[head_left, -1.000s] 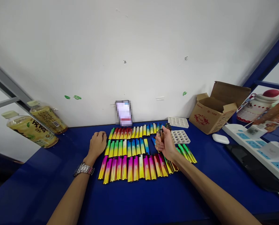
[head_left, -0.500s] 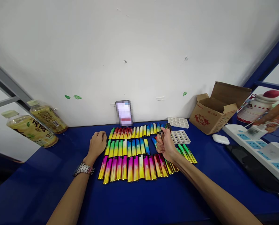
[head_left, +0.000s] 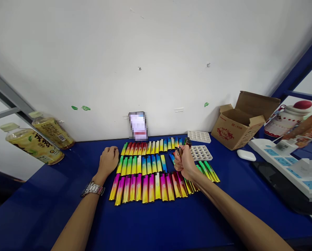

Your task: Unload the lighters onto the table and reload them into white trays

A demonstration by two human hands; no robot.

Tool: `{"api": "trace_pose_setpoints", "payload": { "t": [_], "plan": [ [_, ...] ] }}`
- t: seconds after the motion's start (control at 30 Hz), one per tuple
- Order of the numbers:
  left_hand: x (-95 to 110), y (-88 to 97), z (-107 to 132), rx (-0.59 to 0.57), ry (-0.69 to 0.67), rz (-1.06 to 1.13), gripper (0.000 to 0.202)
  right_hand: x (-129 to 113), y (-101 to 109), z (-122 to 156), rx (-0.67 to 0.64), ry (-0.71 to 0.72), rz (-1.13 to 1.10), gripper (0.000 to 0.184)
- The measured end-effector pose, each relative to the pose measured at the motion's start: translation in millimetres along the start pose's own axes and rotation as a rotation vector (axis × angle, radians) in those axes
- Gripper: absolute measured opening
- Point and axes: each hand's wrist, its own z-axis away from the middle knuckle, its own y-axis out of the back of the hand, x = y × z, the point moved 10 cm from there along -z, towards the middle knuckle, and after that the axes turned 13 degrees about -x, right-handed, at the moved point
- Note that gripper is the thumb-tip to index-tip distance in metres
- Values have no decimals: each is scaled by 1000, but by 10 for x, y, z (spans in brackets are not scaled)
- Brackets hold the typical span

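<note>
Blue tabletop (head_left: pixel 156 226), lit lighter (head_left: pixel 179 151) in right-hand fingers (head_left: pixel 178 162)

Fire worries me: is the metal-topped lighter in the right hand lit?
Apparently lit: a small orange flame shows above the lighter.

Right hand (head_left: pixel 185 162) hides most of the lighter (head_left: pixel 179 151) it grips, body colour unclear; also blocks parts of the lighter rows (head_left: pixel 153 166) and a corner of the near white tray (head_left: pixel 203 152). Dark cluster (head_left: pixel 188 141) beyond the knuckles half covered, can't identify. Left hand (head_left: pixel 109 162) fingertips curl out of view. Phone (head_left: pixel 138 126) screen pixelated. Power strip (head_left: pixel 281 160) cut off at right edge. Both forearms (head_left: pixel 73 223) leave at bottom. Bottle (head_left: pixel 35 143) fine print unreadable.
</note>
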Motion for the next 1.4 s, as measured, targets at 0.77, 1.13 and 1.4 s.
{"api": "trace_pose_setpoints", "payload": {
  "t": [0.77, 1.13, 1.4],
  "plan": [
    [-22, -12, -13, 20, -13, -10, 35, -978, 477, 342, -18, 739, 853, 24],
    [-29, -15, -26, 16, -27, -2, 36, -791, 712, 222, 152, 589, 1125, 16],
    [-22, -15, -20, 20, -30, -5, 35, -751, 690, 184, 170, 504, 1252, 17]
  ]
}}
